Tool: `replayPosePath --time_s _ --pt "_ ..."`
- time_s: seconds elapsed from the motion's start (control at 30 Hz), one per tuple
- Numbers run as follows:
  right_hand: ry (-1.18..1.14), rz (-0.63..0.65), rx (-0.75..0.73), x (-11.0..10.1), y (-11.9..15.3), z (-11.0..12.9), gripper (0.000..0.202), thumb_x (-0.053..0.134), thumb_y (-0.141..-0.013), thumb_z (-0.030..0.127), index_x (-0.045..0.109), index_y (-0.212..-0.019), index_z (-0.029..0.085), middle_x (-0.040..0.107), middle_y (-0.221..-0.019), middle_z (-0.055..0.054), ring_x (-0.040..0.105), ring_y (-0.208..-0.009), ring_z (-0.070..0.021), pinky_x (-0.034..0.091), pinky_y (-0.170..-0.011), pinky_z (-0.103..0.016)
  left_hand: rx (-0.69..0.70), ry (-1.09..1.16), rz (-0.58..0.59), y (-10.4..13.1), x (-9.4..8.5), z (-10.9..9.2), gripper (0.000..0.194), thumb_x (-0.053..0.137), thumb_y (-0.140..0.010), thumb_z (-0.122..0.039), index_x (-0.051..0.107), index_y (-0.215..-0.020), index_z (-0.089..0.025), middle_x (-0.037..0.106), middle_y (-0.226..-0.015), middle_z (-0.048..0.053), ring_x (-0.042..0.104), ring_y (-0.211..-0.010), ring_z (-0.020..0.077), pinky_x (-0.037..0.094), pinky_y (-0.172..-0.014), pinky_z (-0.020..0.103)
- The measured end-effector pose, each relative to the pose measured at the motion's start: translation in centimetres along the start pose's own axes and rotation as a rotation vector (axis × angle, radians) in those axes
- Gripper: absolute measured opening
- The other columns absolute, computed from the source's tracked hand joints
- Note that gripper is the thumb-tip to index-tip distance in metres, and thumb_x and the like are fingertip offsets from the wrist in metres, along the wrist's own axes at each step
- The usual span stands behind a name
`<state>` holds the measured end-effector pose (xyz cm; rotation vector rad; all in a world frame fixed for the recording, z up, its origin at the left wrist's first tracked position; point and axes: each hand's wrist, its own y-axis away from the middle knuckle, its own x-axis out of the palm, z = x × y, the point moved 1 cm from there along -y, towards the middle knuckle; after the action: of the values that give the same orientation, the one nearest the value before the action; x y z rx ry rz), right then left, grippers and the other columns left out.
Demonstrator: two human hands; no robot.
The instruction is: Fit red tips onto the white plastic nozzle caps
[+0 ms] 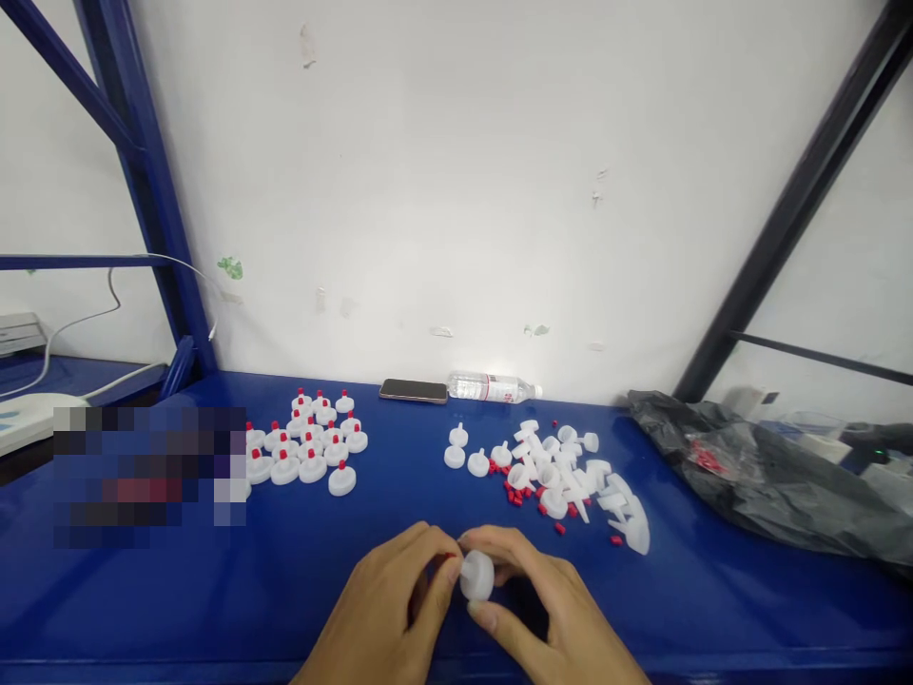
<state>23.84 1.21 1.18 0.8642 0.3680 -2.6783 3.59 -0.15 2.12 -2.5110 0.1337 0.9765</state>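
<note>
Near the tabletop's [228,609] front edge, a white cap [480,577], likely light, stiff, best rim-held, is being gripped in the right hand's [553,595] slightly parted fingers; a red tip [449,556] is being pinched by the left hand [389,599].

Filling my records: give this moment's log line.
left hand: pinches small red plastic tip; right hand: holds round white plastic cap; white spout: toward left hand

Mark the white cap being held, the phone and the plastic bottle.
White cap [478,577]: head view, on its wide round end.
Phone [413,391]: head view, middle of its dark upper face.
Plastic bottle [497,389]: head view, on its label.
</note>
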Motion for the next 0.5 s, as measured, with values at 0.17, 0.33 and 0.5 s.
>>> replayPosePath --time_s 0.17,0.33,0.5 --pt "-0.038 -0.057 -0.016 0.2 -0.4 -0.8 0.042 0.063 -0.098 0.039 0.061 -0.140 0.036 0.073 -0.131 -0.003 0.070 -0.110 -0.0226 0.054 -0.104 -0.038 -0.064 -0.277 0.047 -0.2 -1.3 0.6 0.043 0.040 -0.104 -0.037 0.048 -0.065 -0.021 0.062 -0.064 0.000 0.057 -0.059 0.0153 0.036 -0.057 0.028" --pt "-0.020 -0.042 -0.013 0.2 -0.5 -0.8 0.040 0.064 -0.097 0.038 0.063 -0.137 0.036 0.074 -0.129 -0.003 0.070 -0.112 -0.0225 0.055 -0.102 -0.037 -0.214 -0.650 0.073 -0.6 -5.4 3.2 0.036 0.040 -0.101 -0.032 0.059 -0.072 -0.022 0.071 -0.075 0.005 0.068 -0.071 0.0224 0.036 -0.063 0.031" --pt "-0.006 -0.033 -0.009 0.4 -0.5 -0.7 0.036 0.062 -0.098 0.039 0.066 -0.134 0.036 0.074 -0.126 -0.002 0.069 -0.113 -0.0230 0.054 -0.103 -0.037 -0.428 -0.879 -0.025 -0.8 -10.5 6.5 0.040 0.034 -0.103 -0.040 0.069 -0.097 -0.020 0.078 -0.091 0.014 0.075 -0.083 0.0344 0.036 -0.060 0.033"
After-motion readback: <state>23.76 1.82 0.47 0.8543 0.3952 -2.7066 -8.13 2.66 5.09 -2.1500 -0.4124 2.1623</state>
